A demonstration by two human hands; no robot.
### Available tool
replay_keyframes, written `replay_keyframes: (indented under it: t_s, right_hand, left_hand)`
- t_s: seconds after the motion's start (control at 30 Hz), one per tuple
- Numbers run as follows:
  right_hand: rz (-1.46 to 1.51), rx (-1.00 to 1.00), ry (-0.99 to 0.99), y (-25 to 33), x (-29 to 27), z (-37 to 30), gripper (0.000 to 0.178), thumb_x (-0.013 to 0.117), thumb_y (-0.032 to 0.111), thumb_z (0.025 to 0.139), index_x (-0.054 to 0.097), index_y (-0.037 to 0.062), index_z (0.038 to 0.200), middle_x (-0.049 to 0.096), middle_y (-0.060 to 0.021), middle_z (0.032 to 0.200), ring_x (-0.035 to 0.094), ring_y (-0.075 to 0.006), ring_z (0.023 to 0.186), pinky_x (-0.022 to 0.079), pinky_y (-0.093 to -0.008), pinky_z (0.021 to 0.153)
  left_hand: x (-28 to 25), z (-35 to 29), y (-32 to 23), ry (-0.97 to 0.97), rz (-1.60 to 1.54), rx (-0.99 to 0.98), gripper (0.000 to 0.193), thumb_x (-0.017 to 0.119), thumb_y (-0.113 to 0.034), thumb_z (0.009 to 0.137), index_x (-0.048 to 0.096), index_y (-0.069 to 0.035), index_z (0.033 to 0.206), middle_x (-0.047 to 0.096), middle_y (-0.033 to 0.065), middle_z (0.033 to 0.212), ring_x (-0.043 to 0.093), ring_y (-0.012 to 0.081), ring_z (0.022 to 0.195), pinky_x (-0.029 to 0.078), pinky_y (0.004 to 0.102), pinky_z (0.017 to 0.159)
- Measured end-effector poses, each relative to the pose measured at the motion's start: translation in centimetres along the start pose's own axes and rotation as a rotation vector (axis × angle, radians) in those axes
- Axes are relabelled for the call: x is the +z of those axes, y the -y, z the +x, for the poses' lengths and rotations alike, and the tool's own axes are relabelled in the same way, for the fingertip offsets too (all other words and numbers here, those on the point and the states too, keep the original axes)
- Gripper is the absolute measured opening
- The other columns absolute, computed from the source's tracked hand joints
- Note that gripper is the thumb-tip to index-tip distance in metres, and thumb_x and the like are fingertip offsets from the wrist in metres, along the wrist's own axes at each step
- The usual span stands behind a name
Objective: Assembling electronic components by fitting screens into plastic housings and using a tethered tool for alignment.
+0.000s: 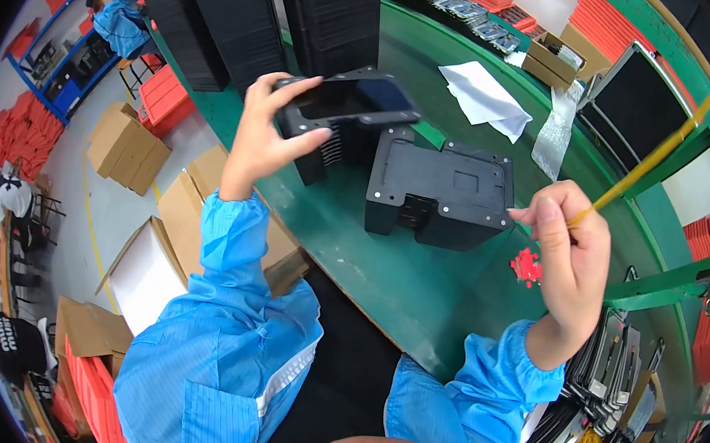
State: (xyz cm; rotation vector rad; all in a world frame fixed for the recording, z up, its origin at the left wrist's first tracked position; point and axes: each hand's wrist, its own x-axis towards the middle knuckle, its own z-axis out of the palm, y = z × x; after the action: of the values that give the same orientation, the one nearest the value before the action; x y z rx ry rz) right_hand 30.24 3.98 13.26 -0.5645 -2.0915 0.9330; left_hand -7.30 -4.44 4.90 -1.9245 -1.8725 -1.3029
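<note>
Green counter [331, 245] with tall stacks of black trays [241, 27] behind and a shorter tray stack [442, 208] in front; work appears midway, these being squared up while a tilted tray [356, 121] with a glossy dark panel [373, 97] is in hand. Left hand [265, 132]: fingers wide, gripping its edge. Right hand [571, 242]: fingers nearly closed, hold on the yellow strip [661, 153] uncertain.

Bright, even light is covering the green desk [332, 241]; soft sheen is showing. Fisheye distortion is bending straight lines toward the edges.
</note>
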Motion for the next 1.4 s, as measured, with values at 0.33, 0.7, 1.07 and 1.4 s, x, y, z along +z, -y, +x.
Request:
replay_keyframes:
  t_s: [0.33,0.7,1.07,1.4]
  right_hand:
    - [-0.145,-0.012,-0.031,-0.7,-0.6,0.5,0.020,0.062,0.012,0.103,0.062,-0.0030,0.089,0.060,-0.0048,0.076,0.054,-0.0134,0.067,0.043,-0.0271,0.063]
    - [-0.208,0.095,-0.052,-1.5,-2.9,-0.3,0.023,0.055,0.018,0.109,0.060,0.0007,0.094,0.058,0.0002,0.085,0.050,-0.0069,0.076,0.040,-0.0223,0.069]
    - [-0.230,0.131,-0.111,-0.9,-2.4,-0.3,0.019,0.061,0.013,0.104,0.061,-0.0028,0.092,0.060,-0.0029,0.078,0.053,-0.0100,0.074,0.045,-0.0261,0.069]
    - [-0.272,0.184,-0.118,-1.9,-3.4,-0.2,0.021,0.061,0.016,0.105,0.061,-0.0017,0.093,0.060,-0.0022,0.079,0.052,-0.0090,0.073,0.044,-0.0250,0.069]
  left_hand:
    - [2.4,-3.2,3.9,-0.052,-0.037,-0.232,0.077,0.088,-0.031,0.071,0.063,-0.013,0.142,0.051,0.0175,0.142,0.049,0.0364,0.136,0.040,0.0445,0.116]
    - [1.3,-2.8,7.3,-0.242,-0.228,-0.357,0.109,0.090,-0.039,0.072,0.034,-0.010,0.160,0.045,0.0204,0.146,0.047,0.0388,0.137,0.039,0.0461,0.116]
    - [5.4,8.6,14.7,-0.605,0.574,-0.789,0.151,0.095,-0.049,0.063,-0.009,-0.013,0.165,0.018,0.0418,0.151,0.031,0.0542,0.139,0.036,0.0563,0.114]
    - [-1.2,5.1,23.3,-0.551,0.421,-0.341,0.150,0.096,-0.037,0.063,-0.010,-0.010,0.165,0.030,0.0396,0.143,0.038,0.0529,0.130,0.035,0.0529,0.114]
